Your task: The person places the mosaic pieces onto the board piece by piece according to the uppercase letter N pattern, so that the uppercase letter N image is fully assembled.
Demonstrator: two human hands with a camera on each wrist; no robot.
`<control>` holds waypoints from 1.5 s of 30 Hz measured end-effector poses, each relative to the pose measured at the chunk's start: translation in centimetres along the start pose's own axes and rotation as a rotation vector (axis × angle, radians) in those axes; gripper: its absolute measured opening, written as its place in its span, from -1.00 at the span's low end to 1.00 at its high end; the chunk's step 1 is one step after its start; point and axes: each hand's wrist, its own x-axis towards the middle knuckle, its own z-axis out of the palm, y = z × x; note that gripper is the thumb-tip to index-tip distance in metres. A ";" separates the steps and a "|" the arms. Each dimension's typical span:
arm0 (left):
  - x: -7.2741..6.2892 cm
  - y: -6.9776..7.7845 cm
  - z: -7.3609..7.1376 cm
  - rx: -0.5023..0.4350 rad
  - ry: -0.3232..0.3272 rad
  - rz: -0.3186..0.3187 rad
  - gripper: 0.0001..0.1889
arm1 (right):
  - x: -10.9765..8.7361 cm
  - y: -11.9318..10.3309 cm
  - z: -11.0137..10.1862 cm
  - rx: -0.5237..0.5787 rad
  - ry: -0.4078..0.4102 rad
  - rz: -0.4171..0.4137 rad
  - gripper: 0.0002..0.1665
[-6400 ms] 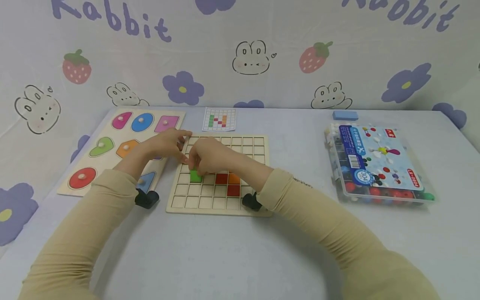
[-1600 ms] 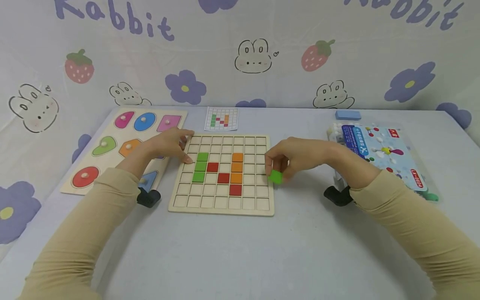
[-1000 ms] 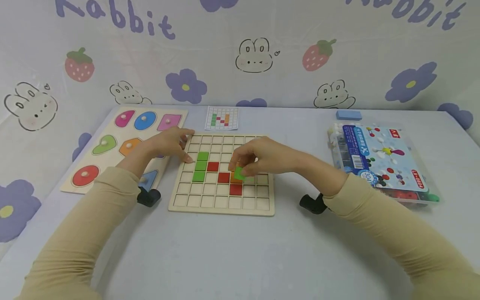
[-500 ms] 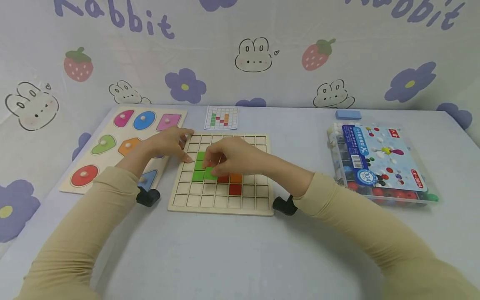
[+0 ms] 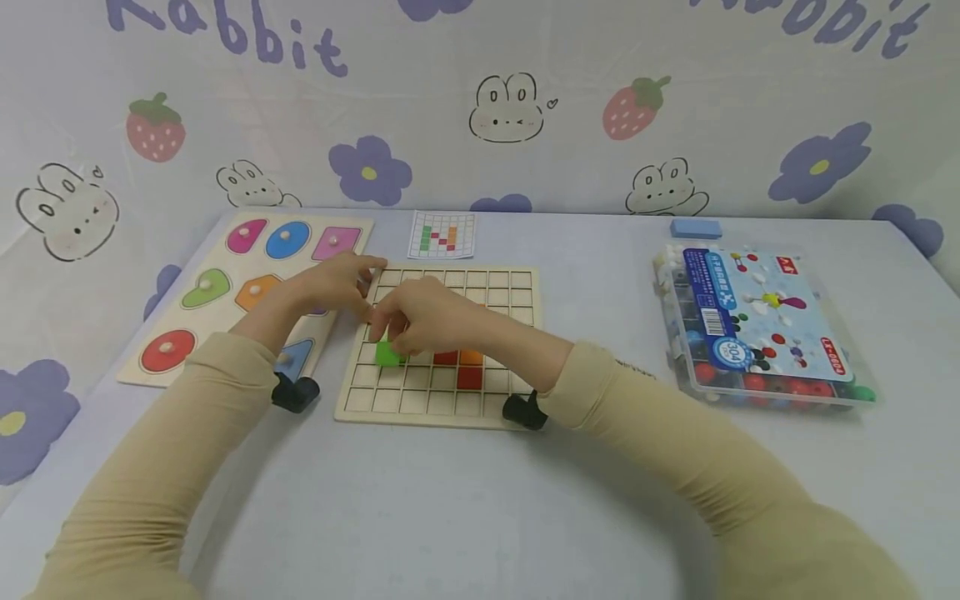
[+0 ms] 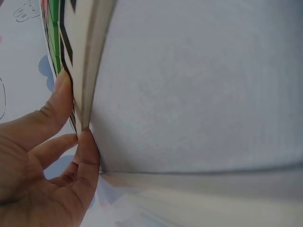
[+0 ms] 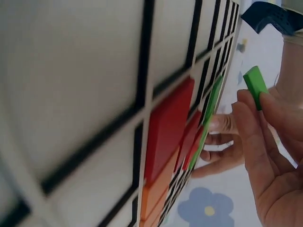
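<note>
My right hand (image 5: 426, 317) pinches a green square tile (image 5: 387, 354) between thumb and fingertips, over the left part of a wooden grid board (image 5: 420, 403). In the right wrist view, the tile (image 7: 255, 86) stands up from the fingertips, apart from the board. Red tiles (image 5: 470, 377) and an orange tile (image 5: 472, 357) sit in board cells; my right hand hides other tiles in the head view. My left hand (image 5: 330, 287) rests at the board's upper left corner, its thumb and fingers spread, and in the left wrist view the fingertips touch the board's edge (image 6: 90, 71).
A wooden knob puzzle (image 5: 225, 325) lies at the left, partly under my left forearm. Behind the board is a pattern card (image 5: 442, 235) with coloured squares. A clear case (image 5: 757, 329) of coloured balls and a blue block (image 5: 695, 228) are at the right.
From beyond the board's right edge, my right hand has carried the green tile leftward across the board. Earlier, three green tiles showed in its left column. My left hand has stayed put.
</note>
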 end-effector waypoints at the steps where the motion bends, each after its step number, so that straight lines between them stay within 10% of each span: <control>1: 0.0 0.0 0.0 0.000 0.001 0.002 -0.05 | 0.1 0.0 0.2 0.002 -0.007 0.005 -0.73; 30: -0.2 0.3 0.0 0.012 0.009 -0.022 -0.05 | 0.2 -0.6 1.8 -0.133 -0.024 0.080 -0.95; 45: -0.2 0.4 0.0 0.053 0.007 -0.008 -0.04 | -1.7 -0.6 -0.9 -0.171 0.098 0.075 -0.78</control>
